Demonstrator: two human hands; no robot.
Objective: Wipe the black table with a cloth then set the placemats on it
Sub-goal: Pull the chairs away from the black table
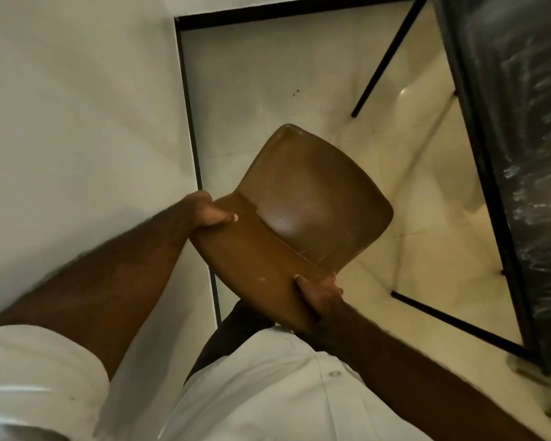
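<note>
A brown plastic chair (303, 198) fills the middle of the view, seen from above, its seat over the pale tiled floor. My left hand (209, 211) grips the left end of the chair's backrest, thumb on top. My right hand (318, 292) grips the backrest's right end, thumb on its face. The black table (522, 128) runs down the right edge, its top streaked with wet smears. No cloth or placemats are in view.
A white wall (77, 122) with a black skirting strip (191, 122) closes the left side. The table's thin black legs (385, 58) and a floor bar (452, 323) cross the tiles to the right of the chair. My dark trousers and white shirt fill the bottom.
</note>
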